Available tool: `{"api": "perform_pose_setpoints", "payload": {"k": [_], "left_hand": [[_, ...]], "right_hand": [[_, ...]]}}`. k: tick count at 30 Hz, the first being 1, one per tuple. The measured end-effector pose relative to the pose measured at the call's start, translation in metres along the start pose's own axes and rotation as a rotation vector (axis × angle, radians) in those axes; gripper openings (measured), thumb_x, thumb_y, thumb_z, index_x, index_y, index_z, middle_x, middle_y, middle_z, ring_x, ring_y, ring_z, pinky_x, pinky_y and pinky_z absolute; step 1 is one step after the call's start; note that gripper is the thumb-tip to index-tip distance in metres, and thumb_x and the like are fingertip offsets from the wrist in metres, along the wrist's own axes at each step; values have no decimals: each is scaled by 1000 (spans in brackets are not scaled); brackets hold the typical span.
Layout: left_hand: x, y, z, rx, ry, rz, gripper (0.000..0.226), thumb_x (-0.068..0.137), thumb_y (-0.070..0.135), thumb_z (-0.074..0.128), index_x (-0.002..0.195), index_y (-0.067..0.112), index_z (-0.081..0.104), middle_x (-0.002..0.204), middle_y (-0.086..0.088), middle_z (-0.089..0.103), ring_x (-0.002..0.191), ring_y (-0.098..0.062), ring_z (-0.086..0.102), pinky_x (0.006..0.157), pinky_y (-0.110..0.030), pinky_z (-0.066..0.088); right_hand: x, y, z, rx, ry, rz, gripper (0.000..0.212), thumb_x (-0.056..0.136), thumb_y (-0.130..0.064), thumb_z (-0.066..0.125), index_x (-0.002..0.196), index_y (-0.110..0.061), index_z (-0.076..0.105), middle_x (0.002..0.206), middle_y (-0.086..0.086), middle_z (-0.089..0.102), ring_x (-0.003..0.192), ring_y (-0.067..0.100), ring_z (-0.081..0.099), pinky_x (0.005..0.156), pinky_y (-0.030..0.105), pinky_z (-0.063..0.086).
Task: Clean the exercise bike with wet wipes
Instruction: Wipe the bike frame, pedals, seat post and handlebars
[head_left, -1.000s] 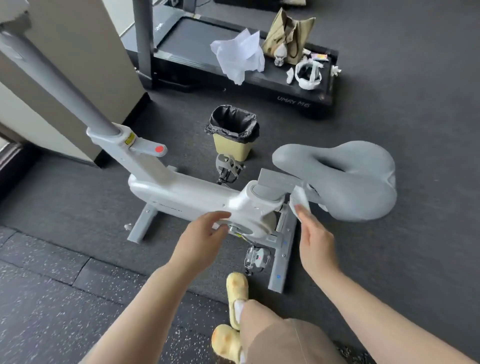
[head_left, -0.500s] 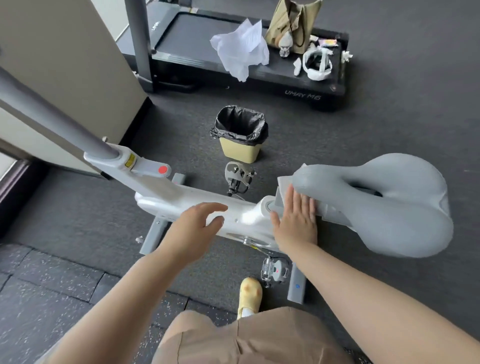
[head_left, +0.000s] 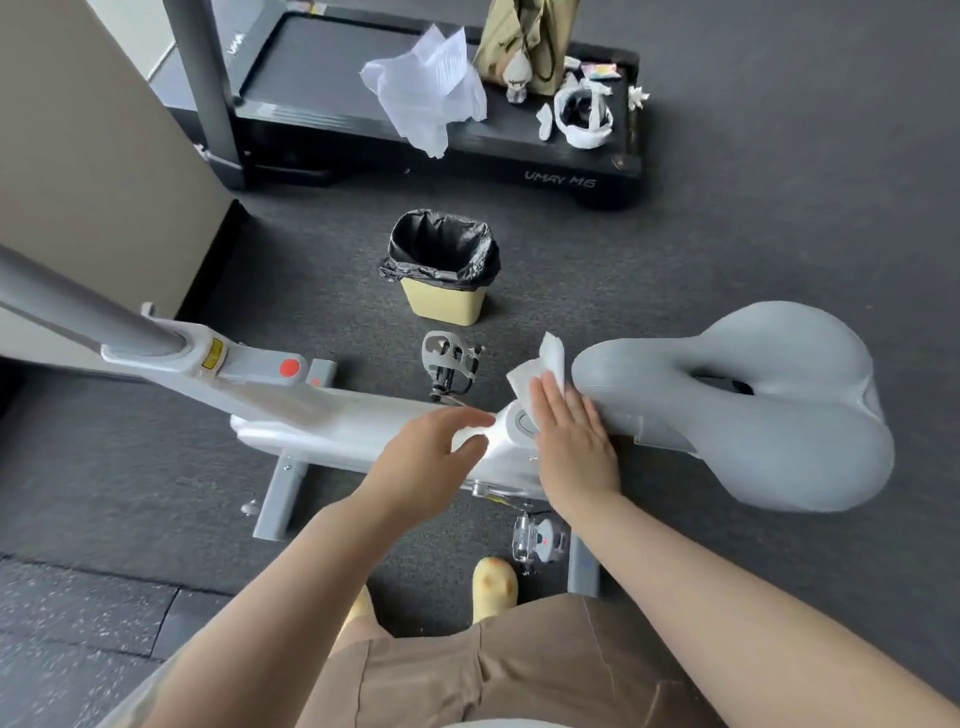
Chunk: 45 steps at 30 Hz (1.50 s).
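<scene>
The white exercise bike (head_left: 332, 421) stands across the view, its grey saddle (head_left: 753, 410) at the right and its grey handlebar post (head_left: 78, 306) rising at the left. My right hand (head_left: 569, 441) lies flat with straight fingers on a white wet wipe (head_left: 540, 371), pressing it against the seat post just under the saddle's nose. The wipe's far corner sticks up past my fingertips. My left hand (head_left: 431, 462) rests on top of the white frame beside it, fingers loosely curved over the frame.
A yellow bin with a black liner (head_left: 441, 265) stands on the dark floor behind the bike. Beyond it a black treadmill (head_left: 519, 156) carries a crumpled white sheet (head_left: 426, 88), a bag and small items. A beige wall is at the left. My yellow slippers (head_left: 493, 582) are below the pedal (head_left: 535, 540).
The camera has come closer over the bike. My right hand has gone from holding the wipe upright beside the seat post to pressing it flat under the saddle's nose. The left hand stays on the frame.
</scene>
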<state>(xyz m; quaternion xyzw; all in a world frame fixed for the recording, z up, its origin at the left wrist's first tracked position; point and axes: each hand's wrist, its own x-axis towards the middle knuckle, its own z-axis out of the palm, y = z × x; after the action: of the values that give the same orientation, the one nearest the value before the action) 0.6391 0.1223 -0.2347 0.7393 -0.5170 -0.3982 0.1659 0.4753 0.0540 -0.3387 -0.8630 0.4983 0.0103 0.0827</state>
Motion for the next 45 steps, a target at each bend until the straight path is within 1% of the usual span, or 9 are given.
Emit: {"api": "perform_pose_setpoints", "payload": {"k": [4, 10, 14, 18, 23, 28, 32, 36, 45], "left_hand": [[0, -18, -16, -14, 49, -38, 28, 96, 28, 50, 122, 33, 60, 114, 18, 53, 99, -8, 54, 88, -24, 41], [-3, -41, -26, -78, 65, -60, 27, 96, 25, 50, 120, 32, 60, 118, 15, 57, 100, -3, 52, 84, -20, 35], [-7, -53, -33, -78, 58, -80, 27, 96, 27, 50, 120, 34, 60, 120, 16, 56, 101, -4, 55, 88, -21, 39], [-8, -69, -46, -107, 103, -103, 27, 96, 28, 51, 120, 36, 59, 119, 20, 55, 99, -3, 55, 88, -22, 39], [-16, -97, -51, -125, 72, -117, 26, 95, 29, 52, 115, 43, 58, 118, 19, 59, 99, -2, 59, 86, -16, 43], [0, -124, -67, -43, 92, -150, 27, 95, 25, 52, 118, 38, 58, 116, 11, 60, 98, -9, 57, 84, -25, 44], [28, -141, -75, 112, 108, -63, 31, 95, 23, 52, 124, 32, 58, 136, 18, 48, 114, -8, 53, 99, -30, 40], [53, -163, -93, 174, 195, 48, 35, 91, 30, 47, 124, 30, 60, 138, 17, 48, 128, -8, 43, 107, -33, 36], [75, -220, -124, 275, 313, 175, 45, 92, 35, 42, 133, 23, 54, 147, 9, 42, 141, -11, 29, 114, -43, 28]], "right_hand": [[8, 35, -30, -89, -57, 128, 56, 90, -1, 31, 141, -24, 39, 128, 6, 57, 110, 26, 56, 93, 37, 45], [35, 11, -12, 60, -104, -9, 45, 89, -3, 42, 130, -20, 50, 131, 1, 52, 107, 27, 55, 84, 40, 49], [33, 0, -3, -398, -114, -400, 18, 70, -7, 57, 79, -11, 72, 84, 8, 69, 100, 28, 63, 102, 40, 43], [9, -5, 22, -749, -387, -457, 33, 86, -3, 45, 115, 4, 60, 107, 15, 66, 118, 33, 54, 117, 43, -2], [34, -36, 44, -320, -137, -198, 52, 72, 4, 52, 123, 9, 56, 124, 25, 59, 125, 37, 51, 117, 45, 23], [55, -33, 73, -555, -275, -128, 55, 88, -10, 23, 137, 6, 43, 139, 22, 48, 137, 35, 34, 117, 42, -8], [79, -41, 84, -850, -425, -336, 49, 98, -22, 26, 138, 3, 38, 136, 16, 46, 137, 34, 27, 118, 44, -1], [111, -39, 78, -772, -512, 46, 49, 97, -44, 33, 126, -9, 52, 118, 4, 61, 110, 21, 56, 111, 42, 24], [116, -54, 124, -894, -524, -70, 40, 93, -15, 35, 130, -6, 48, 122, 13, 54, 113, 32, 52, 98, 49, 35]]}}
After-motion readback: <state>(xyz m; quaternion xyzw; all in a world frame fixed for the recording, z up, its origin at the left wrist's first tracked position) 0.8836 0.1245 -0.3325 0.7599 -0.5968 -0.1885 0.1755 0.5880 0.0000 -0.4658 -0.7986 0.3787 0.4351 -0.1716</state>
